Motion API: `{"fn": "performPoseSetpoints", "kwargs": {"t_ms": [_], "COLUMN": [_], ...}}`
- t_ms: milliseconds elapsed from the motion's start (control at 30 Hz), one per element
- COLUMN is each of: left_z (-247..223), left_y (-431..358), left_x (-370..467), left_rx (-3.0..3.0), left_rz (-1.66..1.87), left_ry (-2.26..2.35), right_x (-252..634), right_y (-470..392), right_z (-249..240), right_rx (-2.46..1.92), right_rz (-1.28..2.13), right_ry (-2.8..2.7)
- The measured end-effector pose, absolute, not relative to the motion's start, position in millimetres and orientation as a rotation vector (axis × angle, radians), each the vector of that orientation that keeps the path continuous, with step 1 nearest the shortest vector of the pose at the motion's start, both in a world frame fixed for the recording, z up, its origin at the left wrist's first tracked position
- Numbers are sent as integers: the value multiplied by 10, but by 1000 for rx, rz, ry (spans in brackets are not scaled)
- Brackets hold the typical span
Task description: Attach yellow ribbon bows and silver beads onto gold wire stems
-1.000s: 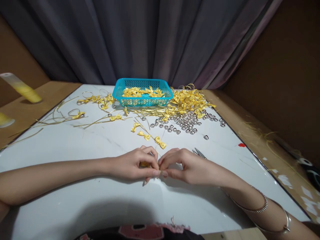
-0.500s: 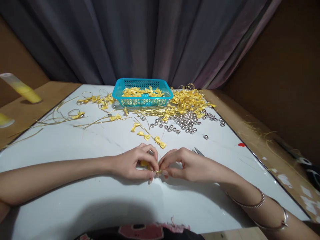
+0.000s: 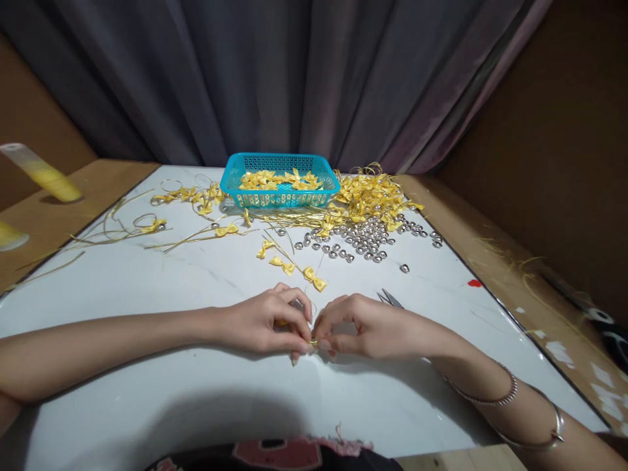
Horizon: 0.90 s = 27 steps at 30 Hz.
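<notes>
Close together over the white table, my left hand (image 3: 272, 322) and my right hand (image 3: 366, 327) are both closed in pinches. Between their fingertips a short bit of gold cord (image 3: 313, 341) shows, gripped from either side; most of it is hidden by the fingers. Something yellow (image 3: 281, 322), mostly covered, peeks out behind my left fingers. Just beyond the hands lies a yellow ribbon bow (image 3: 314, 279), with another bow (image 3: 281, 265) to its left. Pointed metal blades (image 3: 391, 299) stick out behind my right hand.
A blue basket (image 3: 280, 200) of yellow bows stands at the back. Right of it are a heap of bows with gold cords (image 3: 370, 193) and scattered silver beads (image 3: 366, 239). Loose gold cords (image 3: 122, 232) lie on the left. A tube with yellow contents (image 3: 49, 178) is far left.
My fingertips have drawn slightly closer, and less of the gold cord shows between them. My right hand has dipped a little, uncovering slightly more of the metal blades.
</notes>
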<state>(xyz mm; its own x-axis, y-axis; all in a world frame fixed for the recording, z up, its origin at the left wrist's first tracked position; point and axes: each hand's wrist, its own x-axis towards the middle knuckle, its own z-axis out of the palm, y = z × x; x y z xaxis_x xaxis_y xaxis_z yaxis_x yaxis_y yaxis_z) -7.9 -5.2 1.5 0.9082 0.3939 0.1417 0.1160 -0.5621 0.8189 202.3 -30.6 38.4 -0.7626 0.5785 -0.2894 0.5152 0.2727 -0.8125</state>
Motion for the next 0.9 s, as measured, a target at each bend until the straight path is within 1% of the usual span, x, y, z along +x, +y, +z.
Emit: {"fn": "performPoseSetpoints", "kwargs": {"t_ms": [167,567,900], "left_z": [21,27,27], "left_y": [-62,-68,-56], "left_x": [-70,-65,-60], "left_rx": [2131,2090,2058], "left_rz": [393,379,387], "left_ry": [381,456,524], "right_x": [2022,1988,2002], "right_y": [-315,-344,-357], "right_z": [370,369,383], "right_rx": [-1085,-1079,-1089], "right_rz": [1503,1296,1224], "right_ry": [-2433,-2434,-2434]}}
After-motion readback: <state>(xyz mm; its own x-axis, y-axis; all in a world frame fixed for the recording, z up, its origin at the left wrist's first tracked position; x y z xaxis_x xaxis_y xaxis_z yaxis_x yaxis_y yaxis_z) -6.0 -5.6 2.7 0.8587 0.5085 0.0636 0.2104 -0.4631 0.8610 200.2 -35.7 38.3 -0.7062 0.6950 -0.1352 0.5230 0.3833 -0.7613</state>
